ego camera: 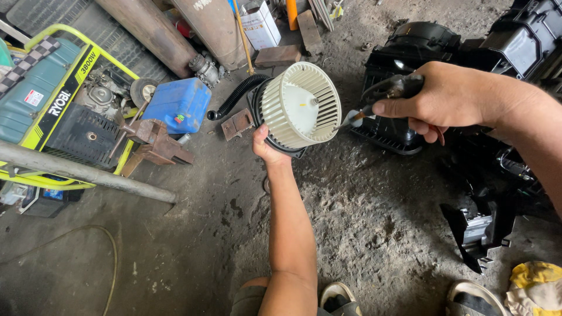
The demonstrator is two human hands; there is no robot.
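Green generator [52, 99], blue canister [178, 105], rusty vise [153, 140].

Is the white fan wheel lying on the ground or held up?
Held up: the left hand grips the fan wheel from below, above the dirt floor.

Lit by soft, even daylight, brightest on the white fan [300, 105] and the grey floor [374, 234], without hard glare. Fell to deep shadow at the right among the black housings [515, 41], detail lost there. Stayed sharp at centre, bent by wide-angle distortion toward the edges, with slight blur on the right hand [445, 96].
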